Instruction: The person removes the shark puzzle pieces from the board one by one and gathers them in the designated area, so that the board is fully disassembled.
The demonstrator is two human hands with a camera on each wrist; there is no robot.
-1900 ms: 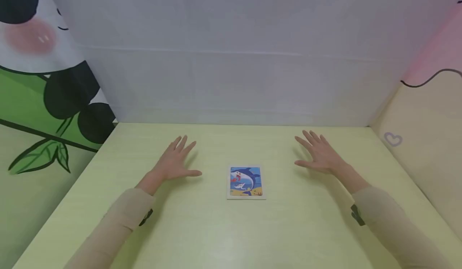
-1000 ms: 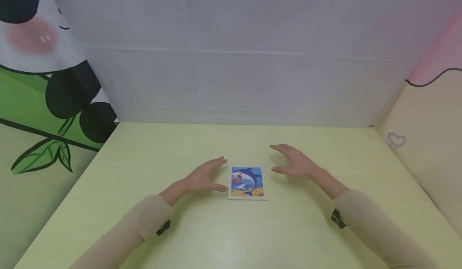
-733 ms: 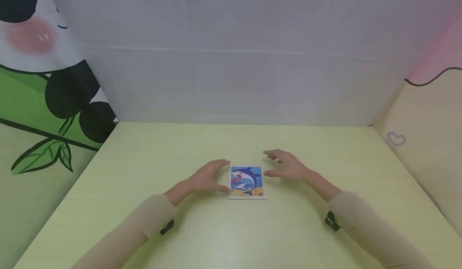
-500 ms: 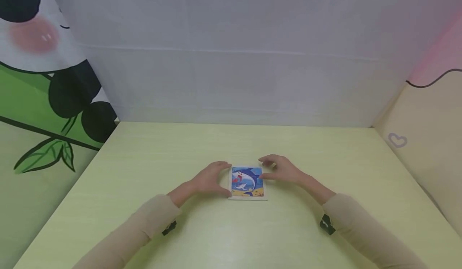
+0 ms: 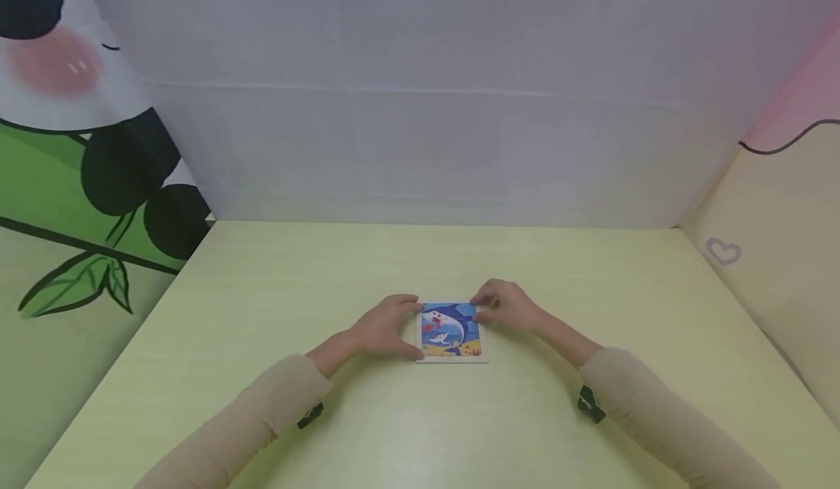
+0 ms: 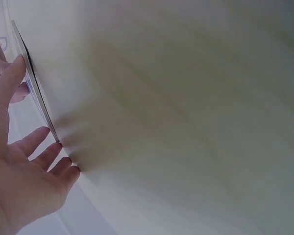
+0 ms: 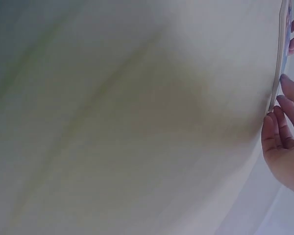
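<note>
A small picture board [image 5: 450, 331] with a blue shark on it lies flat near the middle of the pale green table [image 5: 420, 423]. My left hand [image 5: 387, 325] holds its left edge, thumb at the near corner and curled fingers at the far corner. My right hand [image 5: 508, 307] grips the far right corner, thumb against the right edge. In the left wrist view the thin board edge [image 6: 36, 95] runs between the thumb and fingertips of my left hand [image 6: 19, 186]. The right wrist view shows the board edge [image 7: 279, 54] met by the fingertips of my right hand [image 7: 284, 147].
A grey-white wall [image 5: 420, 124] closes off the table's far side. A panda-and-leaf panel [image 5: 85, 183] stands on the left and a cream panel with a heart [image 5: 761, 256] on the right. Beige sleeves cover both forearms.
Both hands started spread flat and wide apart on the table, then moved inward to the picture board. Now they touch its left and right edges with curled fingers; the board has not shifted.
</note>
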